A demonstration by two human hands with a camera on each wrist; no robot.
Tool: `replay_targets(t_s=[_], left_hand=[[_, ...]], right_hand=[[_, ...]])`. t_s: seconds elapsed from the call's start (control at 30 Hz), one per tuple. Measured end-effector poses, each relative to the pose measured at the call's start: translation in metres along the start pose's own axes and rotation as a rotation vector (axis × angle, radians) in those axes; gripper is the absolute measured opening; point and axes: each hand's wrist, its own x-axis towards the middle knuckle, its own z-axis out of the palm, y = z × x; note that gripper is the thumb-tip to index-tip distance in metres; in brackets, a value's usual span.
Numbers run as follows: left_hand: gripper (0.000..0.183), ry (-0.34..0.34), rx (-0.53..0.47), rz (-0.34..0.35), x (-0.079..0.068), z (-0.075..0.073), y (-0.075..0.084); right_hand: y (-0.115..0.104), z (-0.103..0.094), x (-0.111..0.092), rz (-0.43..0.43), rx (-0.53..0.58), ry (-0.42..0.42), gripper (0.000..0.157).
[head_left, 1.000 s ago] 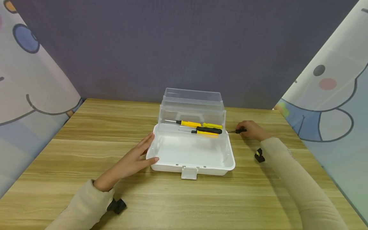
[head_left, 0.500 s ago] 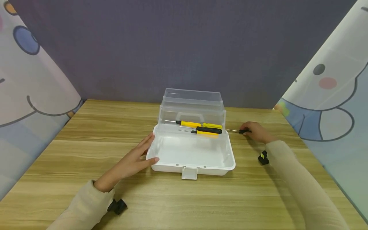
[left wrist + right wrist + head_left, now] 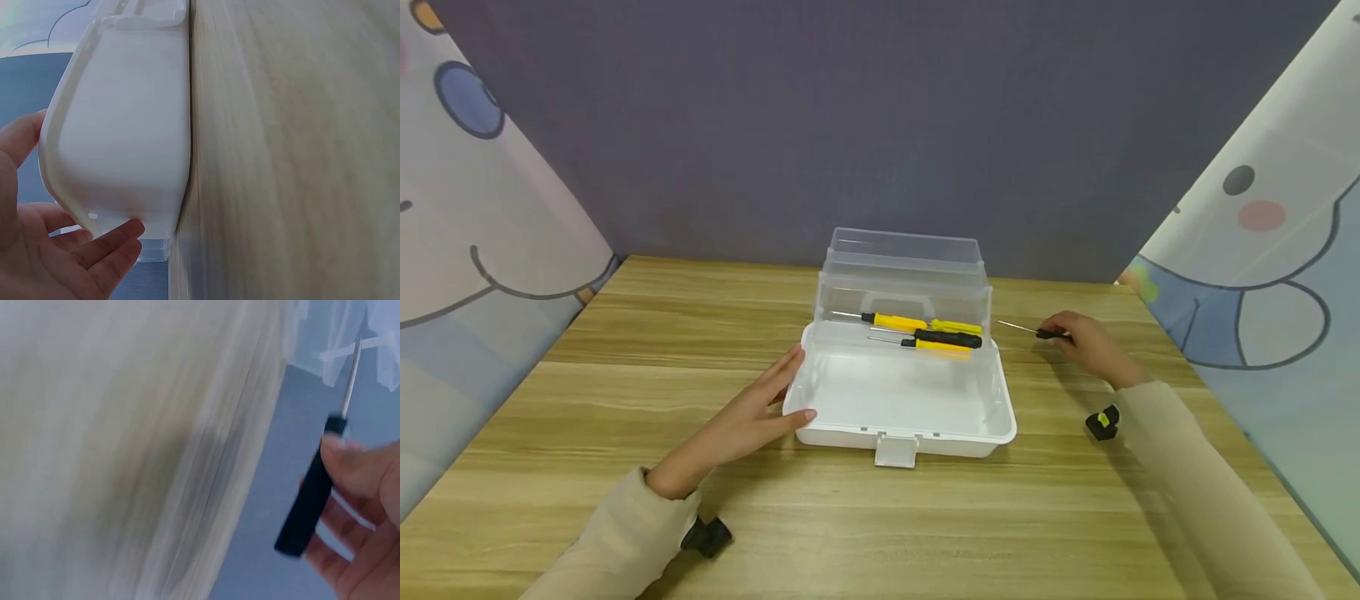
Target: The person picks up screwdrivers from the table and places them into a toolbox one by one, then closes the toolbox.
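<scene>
My left hand (image 3: 747, 423) rests against the left side of a white toolbox (image 3: 895, 442). Its fingers lie nearly straight along the wall, with the thumb over the front rim. In the left wrist view, fingertips (image 3: 133, 227) touch the outer wall. Right of the box, my right hand (image 3: 1084, 343) pinches a black-handled screwdriver (image 3: 1054, 335), its metal shaft pointing left toward the box. The right wrist view shows the thumb on the screwdriver's handle (image 3: 306, 503). Behind the bare box bottom, the raised clear trays hold a black screwdriver (image 3: 951, 338) and yellow-handled screwdrivers (image 3: 898, 322).
The toolbox's clear lid (image 3: 906, 246) stands open at the back. A latch flap (image 3: 896, 451) hangs at the front. Everything stands on a wooden table (image 3: 880, 533), with a dark grey panel (image 3: 880, 125) behind it and printed curtains (image 3: 1262, 292) at the sides.
My right hand has moved right, carrying the screwdriver away from the toolbox; the screwdriver's tip has risen and now shows beside the trays. My left hand and the toolbox stay put.
</scene>
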Motion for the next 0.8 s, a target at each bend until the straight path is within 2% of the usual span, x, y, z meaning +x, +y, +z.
replay_targets(t_s=[0.13,0.27,0.5,0.8], left_hand=[[0.085,0.003,0.019,0.008,0.0,0.0,0.002],[0.085,0.0,0.011,0.007,0.001,0.0,0.003],[0.088,-0.014,-0.029,-0.016,-0.001,0.0,0.004],[0.088,-0.015,-0.023,-0.017,-0.001,-0.001,0.005]], right_hand=[[-0.007,-0.003,-0.006,0.019,0.003,0.102,0.017],[-0.013,-0.008,-0.011,0.061,0.008,0.169,0.016],[-0.02,-0.011,-0.015,0.084,0.033,0.251,0.018],[-0.034,-0.014,-0.012,0.078,0.006,0.359,0.019]])
